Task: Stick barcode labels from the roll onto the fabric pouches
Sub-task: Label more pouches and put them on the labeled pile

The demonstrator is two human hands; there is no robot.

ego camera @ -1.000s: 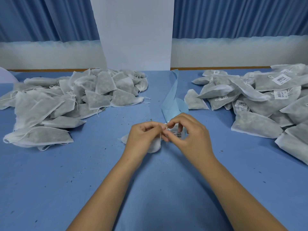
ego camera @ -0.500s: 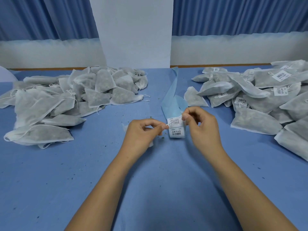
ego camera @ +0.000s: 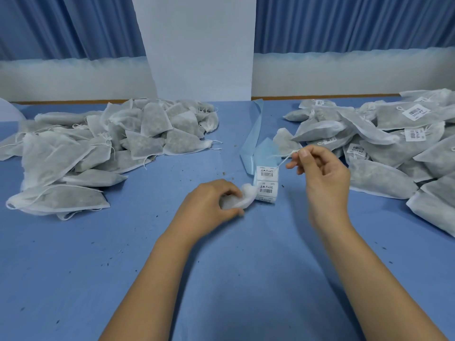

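**Hands part at the roll**

Head view, centre frame: our left hand (ego camera: pixel 211 200) curls round a pouch (ego camera: pixel 242 196) touching the label roll (ego camera: pixel 266 183). Our right hand (ego camera: pixel 322 171), lifted off the roll since half a second ago, pinches a white string (ego camera: pixel 286 157). We judge labelling still pending.

Thin, matt, gauzy white cloth is seen in the pouch (ego camera: pixel 243 196) gripped by the left hand (ego camera: pixel 211 203) and in the piles (ego camera: pixel 98 148) outside both hands. A fine string (ego camera: pixel 288 157) is pinched by the right hand (ego camera: pixel 322 175). Between the hands, matt paper labels (ego camera: pixel 266 183) are borne on glossy pale-blue backing (ego camera: pixel 253 134).
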